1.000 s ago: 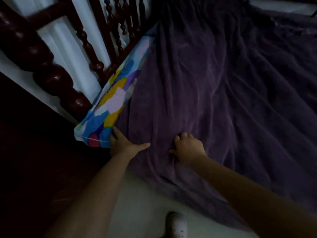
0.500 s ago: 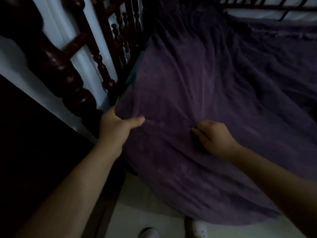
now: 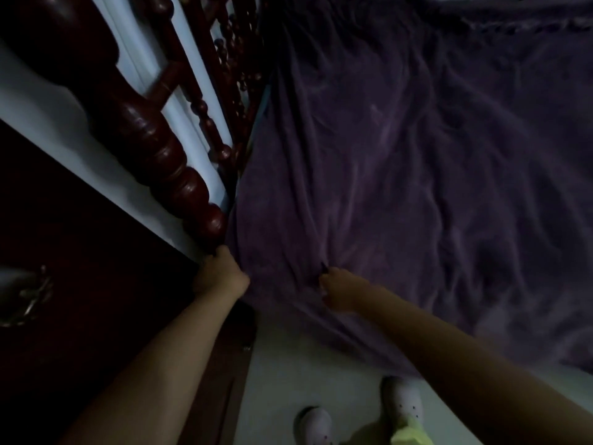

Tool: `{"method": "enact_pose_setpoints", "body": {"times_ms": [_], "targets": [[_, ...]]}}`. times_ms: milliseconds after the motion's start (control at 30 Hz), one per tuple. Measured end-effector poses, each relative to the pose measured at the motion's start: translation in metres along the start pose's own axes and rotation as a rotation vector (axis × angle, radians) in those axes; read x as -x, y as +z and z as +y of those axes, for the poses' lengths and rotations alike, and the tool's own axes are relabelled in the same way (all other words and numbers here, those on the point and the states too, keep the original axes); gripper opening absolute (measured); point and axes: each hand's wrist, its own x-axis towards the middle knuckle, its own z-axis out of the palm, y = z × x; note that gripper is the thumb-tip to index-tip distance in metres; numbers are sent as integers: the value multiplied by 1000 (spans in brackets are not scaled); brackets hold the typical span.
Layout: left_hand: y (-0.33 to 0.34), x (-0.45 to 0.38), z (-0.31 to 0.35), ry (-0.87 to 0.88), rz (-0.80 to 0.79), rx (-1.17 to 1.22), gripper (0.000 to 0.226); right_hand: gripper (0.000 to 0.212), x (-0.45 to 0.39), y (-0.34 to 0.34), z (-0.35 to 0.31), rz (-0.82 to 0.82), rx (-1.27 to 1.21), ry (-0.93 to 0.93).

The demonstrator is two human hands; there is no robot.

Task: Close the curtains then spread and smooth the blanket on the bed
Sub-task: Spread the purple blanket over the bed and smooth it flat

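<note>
Turned bedpost [image 3: 167,155] crowds the blanket [image 3: 385,155] corner; pale floor [image 3: 305,364] below lies open

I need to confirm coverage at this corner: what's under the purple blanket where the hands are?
Nothing shows: the purple blanket covers the bed there, and left hand and right hand grip its edge beside the wooden bedpost. Only a thin pale-blue strip peeks out farther up by the rail.

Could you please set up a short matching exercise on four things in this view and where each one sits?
Things:
1. left hand
2. right hand
3. bedpost
4. shoes

Places:
A. on the pale floor, bottom of view
B. gripping the blanket corner beside the post
C. upright at the bed's corner, left
D. pinching the blanket edge further right

Pairs: 1-B, 2-D, 3-C, 4-A
</note>
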Motion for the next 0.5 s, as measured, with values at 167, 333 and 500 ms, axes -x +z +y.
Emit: {"method": "enact_pose_setpoints", "body": {"times_ms": [167,333,500], "targets": [[18,-1,29,408,164,-88,52,23,6,-21,22,203,-227,-18],[30,-17,73,566,245,-80,50,46,-3,-42,63,516,-168,150],[43,-36,114,586,252,-63,56,55,-19,-26,79,432,-81,191]]}}
